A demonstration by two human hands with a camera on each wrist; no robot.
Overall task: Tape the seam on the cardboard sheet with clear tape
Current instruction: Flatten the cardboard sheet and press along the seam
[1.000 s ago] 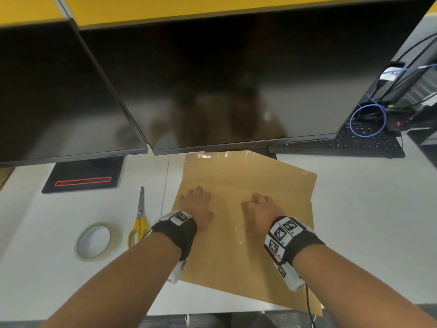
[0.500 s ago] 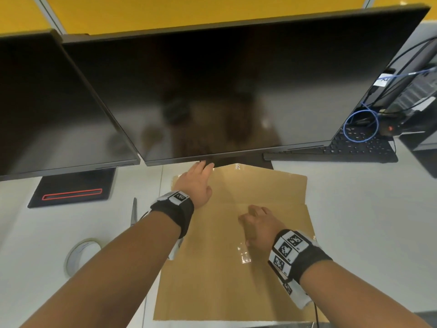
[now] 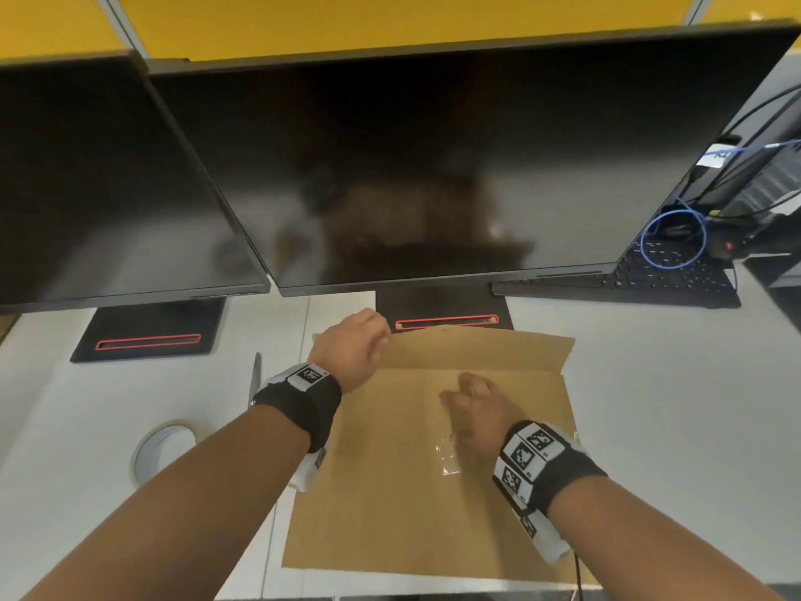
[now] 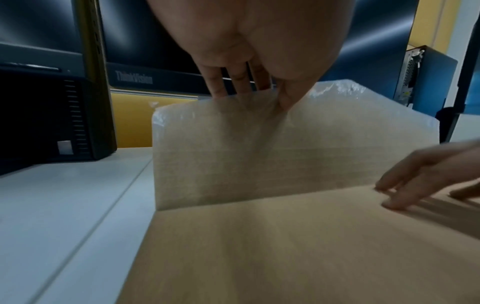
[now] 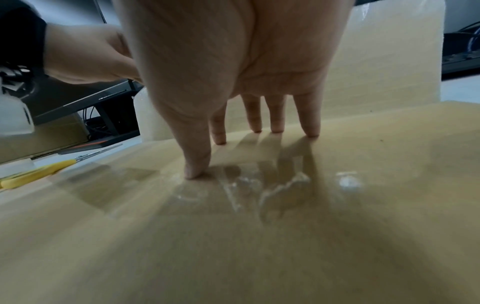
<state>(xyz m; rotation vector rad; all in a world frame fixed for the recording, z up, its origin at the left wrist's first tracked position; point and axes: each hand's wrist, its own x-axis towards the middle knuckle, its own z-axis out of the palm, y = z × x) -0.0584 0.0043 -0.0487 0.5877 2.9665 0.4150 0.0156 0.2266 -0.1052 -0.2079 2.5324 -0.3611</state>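
Open table to the right, crowded at the back and left

The two monitors [image 3: 433,167] overhang the far edge of the white table [image 3: 672,405], so a hand can pass beneath them only close to the surface; their stand bases [image 3: 147,336] sit under them. The raised far flap [image 3: 477,344] of the cardboard sheet [image 3: 411,514], held up by the left hand [image 3: 351,353], walls off the way to the middle base. The right hand [image 3: 481,414] presses the flat part. Left of the sheet lie scissors [image 3: 255,375] and a tape roll [image 3: 162,448]. A keyboard [image 3: 650,279] and cables [image 3: 676,240] fill the far right corner; the table nearer on that side lies open.
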